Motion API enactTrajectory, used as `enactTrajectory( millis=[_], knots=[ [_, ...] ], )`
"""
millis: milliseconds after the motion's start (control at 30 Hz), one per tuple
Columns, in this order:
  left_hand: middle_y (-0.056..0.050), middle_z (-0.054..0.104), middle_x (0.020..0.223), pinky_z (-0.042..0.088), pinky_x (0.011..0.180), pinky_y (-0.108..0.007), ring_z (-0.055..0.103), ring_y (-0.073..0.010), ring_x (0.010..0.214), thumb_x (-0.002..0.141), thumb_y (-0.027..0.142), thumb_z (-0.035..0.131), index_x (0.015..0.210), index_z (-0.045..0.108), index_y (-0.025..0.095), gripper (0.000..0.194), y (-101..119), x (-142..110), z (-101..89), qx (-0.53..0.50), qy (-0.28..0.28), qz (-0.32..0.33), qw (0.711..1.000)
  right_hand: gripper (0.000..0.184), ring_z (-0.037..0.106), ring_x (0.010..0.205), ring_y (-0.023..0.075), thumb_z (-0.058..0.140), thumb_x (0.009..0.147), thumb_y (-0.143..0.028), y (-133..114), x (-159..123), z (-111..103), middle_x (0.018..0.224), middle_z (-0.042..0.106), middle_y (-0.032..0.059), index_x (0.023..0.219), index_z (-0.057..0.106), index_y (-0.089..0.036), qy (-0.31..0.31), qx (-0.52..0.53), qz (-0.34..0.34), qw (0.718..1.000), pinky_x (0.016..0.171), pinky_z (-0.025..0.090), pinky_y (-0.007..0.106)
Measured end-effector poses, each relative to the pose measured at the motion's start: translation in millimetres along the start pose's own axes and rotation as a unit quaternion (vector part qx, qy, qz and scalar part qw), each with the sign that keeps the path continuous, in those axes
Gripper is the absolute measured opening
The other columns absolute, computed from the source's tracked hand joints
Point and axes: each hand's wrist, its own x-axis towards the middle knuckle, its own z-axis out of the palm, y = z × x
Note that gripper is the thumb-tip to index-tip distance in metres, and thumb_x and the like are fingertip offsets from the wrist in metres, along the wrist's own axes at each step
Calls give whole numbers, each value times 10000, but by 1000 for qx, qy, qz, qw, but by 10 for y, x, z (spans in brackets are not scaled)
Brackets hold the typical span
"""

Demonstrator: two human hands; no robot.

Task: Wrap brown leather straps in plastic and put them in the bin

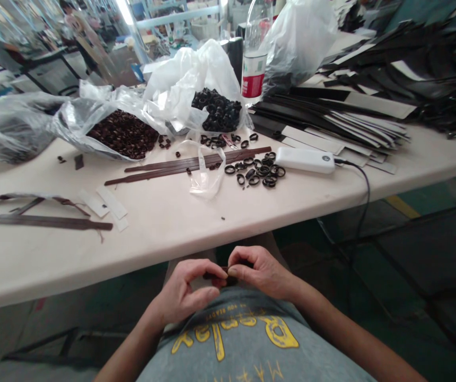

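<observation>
Both my hands meet over my lap, below the table edge. My left hand (186, 294) and my right hand (257, 271) pinch the two ends of a small dark brown strap piece (217, 274) between fingertips. On the white table (164, 223) lie long brown leather straps (188, 163), a scatter of black loops (257, 171), and open plastic bags holding brown loops (122, 133) and black loops (217, 110).
A white power bank (305, 159) with a black cable lies right of the loose loops. Stacks of black strips (331, 124) fill the right side. A plastic bottle (254, 58) stands at the back. More brown straps (41, 220) lie at left.
</observation>
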Motion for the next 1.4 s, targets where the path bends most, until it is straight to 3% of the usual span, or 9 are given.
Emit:
enactTrajectory(
  millis=[133, 267, 500, 667, 867, 1033, 1167, 1267, 1400],
  knots=[
    [-38, 720, 712, 497, 632, -235, 651, -147, 652, 889, 313, 624, 827, 728, 155, 199, -90, 20, 86, 19, 88, -47, 995, 115, 519, 636, 116, 634, 832, -258, -6, 17, 30, 681, 602, -20, 787, 656, -154, 2, 12, 7, 1000, 575, 396, 215],
    [-38, 718, 694, 498, 596, -227, 654, -149, 636, 875, 324, 651, 848, 740, 157, 191, -129, 13, 103, -2, 108, -47, 993, 133, 532, 664, 122, 647, 837, -285, -3, 15, 22, 720, 623, -13, 833, 662, -153, -13, 23, 18, 999, 603, 411, 223],
    [-40, 722, 777, 514, 642, -235, 657, -157, 701, 821, 275, 688, 899, 715, 166, 136, -239, 19, 95, -33, 155, -99, 982, 116, 507, 643, 112, 631, 841, -262, 87, -3, 4, 681, 591, -34, 818, 678, -159, -25, -53, 15, 998, 580, 363, 215],
    [-8, 698, 813, 513, 697, -234, 645, -153, 754, 748, 261, 770, 1022, 665, 194, 301, -312, 72, 144, -56, 155, -137, 977, 88, 567, 676, 124, 659, 849, -244, 144, 36, 82, 717, 645, -26, 818, 696, -170, 11, -124, -38, 991, 629, 379, 224],
    [1, 674, 793, 503, 652, -223, 622, -130, 688, 819, 298, 706, 925, 671, 189, 156, -341, 101, 193, -89, 200, -125, 968, 114, 618, 723, 141, 629, 895, -254, 158, 71, 95, 775, 694, 0, 862, 705, -176, 30, -170, -59, 983, 668, 399, 231],
    [8, 660, 732, 486, 576, -215, 606, -123, 604, 831, 308, 679, 920, 685, 179, 156, -311, 109, 158, -114, 224, -121, 960, 228, 602, 658, 130, 542, 956, -305, 174, 57, 44, 720, 680, -2, 844, 691, -174, 18, -145, -39, 989, 628, 401, 226],
    [10, 652, 715, 510, 625, -240, 633, -141, 628, 849, 327, 656, 1098, 671, 173, 293, -326, 108, 134, -141, 215, -136, 957, 320, 548, 582, 114, 501, 971, -355, 190, 53, 24, 644, 628, -9, 777, 667, -162, 11, -107, -21, 994, 559, 377, 216],
    [8, 659, 732, 517, 658, -247, 639, -141, 650, 848, 356, 661, 1214, 625, 171, 412, -344, 105, 115, -184, 196, -148, 952, 290, 521, 554, 105, 547, 935, -368, 184, 55, 23, 617, 608, -17, 775, 667, -159, 6, -60, 0, 998, 524, 368, 204],
    [1, 680, 769, 505, 656, -223, 650, -133, 675, 831, 377, 694, 1165, 654, 182, 389, -353, 99, 92, -222, 152, -154, 951, 236, 505, 539, 100, 599, 880, -348, 152, 54, 28, 599, 590, -23, 769, 666, -152, 2, -5, 20, 1000, 503, 367, 195]
  ],
)
